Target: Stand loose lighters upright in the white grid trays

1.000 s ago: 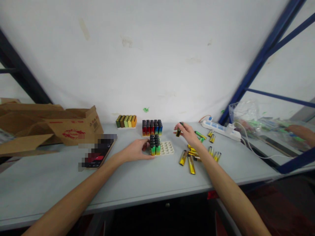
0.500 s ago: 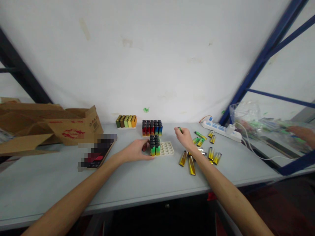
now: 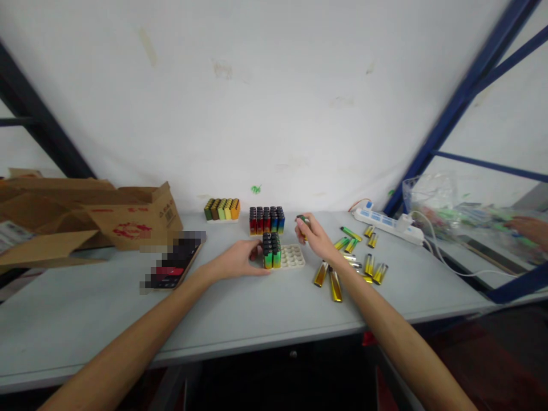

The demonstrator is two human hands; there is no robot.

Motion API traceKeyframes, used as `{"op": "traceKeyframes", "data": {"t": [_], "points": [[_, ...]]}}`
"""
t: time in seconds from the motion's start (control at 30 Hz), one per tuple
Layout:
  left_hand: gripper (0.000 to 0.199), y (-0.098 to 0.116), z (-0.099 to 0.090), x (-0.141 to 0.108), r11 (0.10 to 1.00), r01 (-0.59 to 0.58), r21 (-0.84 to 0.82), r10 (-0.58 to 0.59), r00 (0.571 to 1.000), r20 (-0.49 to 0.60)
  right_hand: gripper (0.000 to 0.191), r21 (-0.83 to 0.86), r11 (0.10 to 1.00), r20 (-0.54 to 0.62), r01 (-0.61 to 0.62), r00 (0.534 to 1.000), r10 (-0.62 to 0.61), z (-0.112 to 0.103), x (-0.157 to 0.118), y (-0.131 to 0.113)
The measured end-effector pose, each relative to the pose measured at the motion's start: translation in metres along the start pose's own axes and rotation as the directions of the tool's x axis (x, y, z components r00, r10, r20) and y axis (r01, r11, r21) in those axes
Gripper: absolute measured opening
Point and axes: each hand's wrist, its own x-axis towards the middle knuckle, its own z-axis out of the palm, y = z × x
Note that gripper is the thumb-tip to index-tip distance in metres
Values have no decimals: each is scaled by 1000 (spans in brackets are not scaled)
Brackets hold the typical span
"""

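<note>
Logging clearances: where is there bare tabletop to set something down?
The grey tabletop is bare between the left forearm and right forearm, nearer than the white pocketed tray, and left of the left forearm, nearer than the black-screened phone. Crowded: around the right forearm, loose shiny gold lighter-like pieces.

On the grey tabletop [image 3: 240, 319] we see the left hand [image 3: 240, 260] curved around the left end of a white tray [image 3: 293, 257], which bears upright green-and-yellow lighters [image 3: 272, 258] at that end and round hollows at the other. The right hand [image 3: 311, 233] holds a single lighter [image 3: 302, 218] in its fingers, near the tray's far right corner. We note loose gold and green lighters [image 3: 336, 285] and a power strip [image 3: 387, 224] at right; red and blue lighters [image 3: 266, 221] standing behind; a phone [image 3: 183, 256] and an open carton [image 3: 132, 222] at left.
</note>
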Motion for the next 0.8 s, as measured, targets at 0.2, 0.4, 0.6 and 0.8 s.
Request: {"op": "traceKeyframes", "data": {"t": [0.2, 0.4, 0.6, 0.8], "points": [[51, 0, -1, -1, 1000, -23, 3, 23, 1000, 5, 47, -83, 990, -10, 114, 993, -115, 6, -1, -7], [52, -2, -1, -1, 1000, -29, 0, 29, 999, 13, 44, -50, 996, 12, 77, 997, -77, 18, -4, -3], [50, -3, -1, 0, 1000, -28, 6, 28, 999, 19, 37, -199, 971, 33, 135, 991, -131, 16, -2, 4], [53, -3, -1, 0, 1000, -26, 17, 25, 1000, 17, 24, -232, 956, 176, 180, 974, -140, 13, -2, 4]]}}
